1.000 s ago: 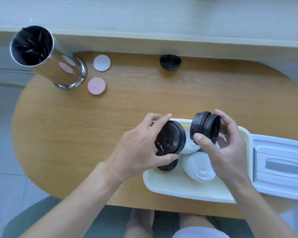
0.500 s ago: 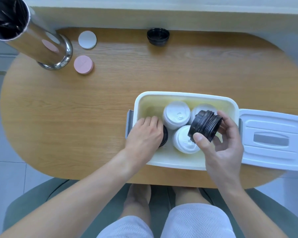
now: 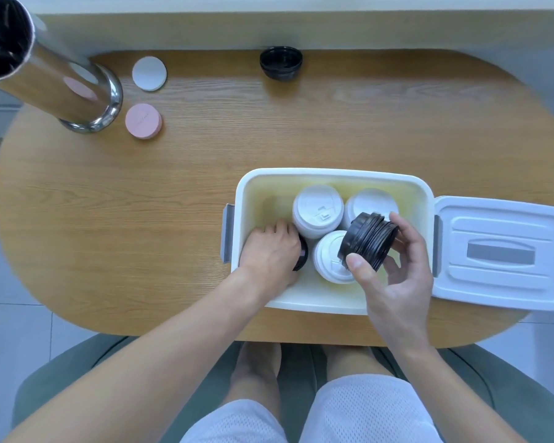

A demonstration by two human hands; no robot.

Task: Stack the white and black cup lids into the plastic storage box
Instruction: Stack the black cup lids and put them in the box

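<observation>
The white plastic storage box [image 3: 333, 174] stands open on the wooden table, near its front edge. Inside it stand three stacks of white cup lids [image 3: 318, 210]. My left hand [image 3: 269, 251] reaches into the box's left side, palm down over a stack of black lids [image 3: 302, 253] that shows only at its right edge. My right hand [image 3: 394, 276] holds a second stack of black lids [image 3: 368, 240] tilted on its side above the box's right half. Another small stack of black lids [image 3: 280, 63] sits at the table's far edge.
The box's white cover [image 3: 499, 254] lies flat just right of the box. A tall shiny metal cylinder [image 3: 45, 75] leans at the far left, with a white disc [image 3: 149, 73] and a pink disc [image 3: 143, 121] beside it. A green chair seat shows below.
My left hand went down into the box with its black lids, from above the rim to the box's left side. My right hand kept its tilted stack in about the same place.
</observation>
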